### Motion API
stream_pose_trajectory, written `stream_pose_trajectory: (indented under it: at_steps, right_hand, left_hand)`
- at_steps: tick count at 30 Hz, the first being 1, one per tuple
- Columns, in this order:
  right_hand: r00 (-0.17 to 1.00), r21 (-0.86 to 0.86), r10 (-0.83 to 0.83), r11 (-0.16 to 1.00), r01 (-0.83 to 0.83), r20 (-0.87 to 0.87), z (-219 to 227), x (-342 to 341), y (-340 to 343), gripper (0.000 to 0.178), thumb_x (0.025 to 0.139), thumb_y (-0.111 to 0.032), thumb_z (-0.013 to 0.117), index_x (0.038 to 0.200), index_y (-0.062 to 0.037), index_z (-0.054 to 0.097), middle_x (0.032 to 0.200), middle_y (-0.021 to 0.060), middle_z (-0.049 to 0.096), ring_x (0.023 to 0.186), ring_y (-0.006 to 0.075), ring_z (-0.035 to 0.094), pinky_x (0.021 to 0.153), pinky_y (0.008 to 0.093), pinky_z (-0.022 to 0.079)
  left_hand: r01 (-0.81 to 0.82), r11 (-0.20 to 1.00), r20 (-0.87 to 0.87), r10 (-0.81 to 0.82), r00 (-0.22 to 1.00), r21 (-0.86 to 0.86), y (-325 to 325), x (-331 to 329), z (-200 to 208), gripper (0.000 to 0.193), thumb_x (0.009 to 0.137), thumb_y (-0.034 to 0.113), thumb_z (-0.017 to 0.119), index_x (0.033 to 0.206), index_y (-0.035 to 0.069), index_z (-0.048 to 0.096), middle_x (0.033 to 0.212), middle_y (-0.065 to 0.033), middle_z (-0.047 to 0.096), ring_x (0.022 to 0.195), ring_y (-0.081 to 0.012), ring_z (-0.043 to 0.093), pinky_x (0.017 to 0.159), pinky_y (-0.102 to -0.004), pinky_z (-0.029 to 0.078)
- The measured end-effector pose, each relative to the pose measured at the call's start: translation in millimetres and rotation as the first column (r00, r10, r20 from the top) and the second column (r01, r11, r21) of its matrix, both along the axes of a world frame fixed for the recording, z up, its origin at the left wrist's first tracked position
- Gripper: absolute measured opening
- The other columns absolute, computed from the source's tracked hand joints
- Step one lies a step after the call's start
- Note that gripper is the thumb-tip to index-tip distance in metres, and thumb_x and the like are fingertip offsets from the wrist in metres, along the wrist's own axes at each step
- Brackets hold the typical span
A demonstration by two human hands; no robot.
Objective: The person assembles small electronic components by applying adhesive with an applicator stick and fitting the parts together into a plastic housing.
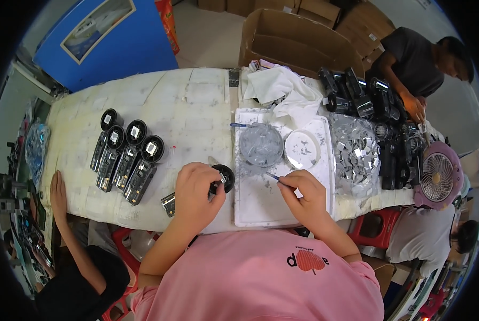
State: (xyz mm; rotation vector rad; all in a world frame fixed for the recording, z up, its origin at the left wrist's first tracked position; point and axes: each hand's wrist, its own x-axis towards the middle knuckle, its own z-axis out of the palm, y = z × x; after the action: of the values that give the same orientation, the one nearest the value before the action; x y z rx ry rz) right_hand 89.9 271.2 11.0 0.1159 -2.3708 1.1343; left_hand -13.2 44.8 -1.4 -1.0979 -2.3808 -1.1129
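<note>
With the left hand (196, 195) we pinch a small silver piece (221, 177) beside the round head of a black unit (168, 204), which lies partly hidden on the table (196, 107). Our right hand (305, 198) grips a thin blue stick (272, 176) between thumb and fingers, its tip over the white tray (261, 207), near the grey tub (261, 145).

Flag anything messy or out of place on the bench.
Grey smears mark the white tray near the round tub of grey material, as if some had strayed out. A crumpled white cloth overlaps the tray's far edge, looking untidy.
</note>
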Motion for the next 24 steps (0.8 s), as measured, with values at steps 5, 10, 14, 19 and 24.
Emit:
stream_pose_trajectory:
  at_steps: [5,10,14,19,24]
  right_hand:
    - [0.997,-0.039,-0.060,0.997,0.062,0.040,-1.4,5.5,6.0,0.014,0.080,0.006,0.069,0.093,0.0019,0.066,0.085,0.0118,0.064,0.069,0.0207,0.064,0.057,0.0271,0.051]
    - [0.998,-0.088,-0.001,0.996,0.008,0.069,-2.7,5.6,4.8,0.017,0.079,0.004,0.070,0.096,0.0015,0.068,0.085,0.0116,0.064,0.069,0.0215,0.063,0.058,0.0282,0.050]
    - [0.993,-0.004,0.100,0.995,-0.100,0.068,4.2,-1.6,-4.8,0.016,0.080,0.001,0.070,0.096,-0.0002,0.069,0.084,0.0118,0.063,0.069,0.0244,0.062,0.059,0.0318,0.049]
    - [0.961,0.201,0.273,0.944,-0.262,-0.030,-4.6,-12.1,-23.9,0.031,0.075,0.002,0.072,0.105,-0.0017,0.066,0.081,0.0105,0.060,0.064,0.0259,0.057,0.054,0.0351,0.045]
    - [0.925,0.323,0.379,0.875,-0.361,0.007,-2.2,-19.7,-29.1,0.020,0.080,-0.004,0.069,0.100,-0.0017,0.067,0.077,0.0093,0.058,0.063,0.0271,0.055,0.055,0.0382,0.043]
  left_hand:
    - [-0.064,0.975,-0.189,0.024,0.982,-0.211,-1.2,5.0,7.2,0.021,0.066,0.005,0.072,0.085,0.011,0.063,0.100,-0.0027,0.064,0.104,-0.0301,0.054,0.091,-0.0501,0.036]
    - [-0.045,0.956,-0.160,-0.002,0.987,-0.290,-6.2,11.8,8.4,0.028,0.067,0.006,0.071,0.094,0.008,0.066,0.108,-0.0025,0.062,0.110,-0.0307,0.049,0.095,-0.0506,0.031]
    - [0.052,0.948,-0.080,-0.081,0.994,-0.313,-17.9,14.0,12.4,0.033,0.069,0.010,0.073,0.101,0.008,0.067,0.111,-0.0017,0.060,0.110,-0.0277,0.048,0.096,-0.0486,0.032]
    - [-0.058,0.982,-0.070,0.046,0.997,-0.178,-38.0,25.6,0.4,0.039,0.068,0.011,0.076,0.105,0.005,0.065,0.114,-0.0073,0.057,0.108,-0.0312,0.048,0.091,-0.0456,0.035]
    - [-0.115,0.977,0.009,0.119,0.993,-0.177,-45.2,25.3,-10.0,0.043,0.068,0.015,0.078,0.107,0.008,0.063,0.115,-0.0076,0.055,0.109,-0.0320,0.046,0.091,-0.0448,0.034]
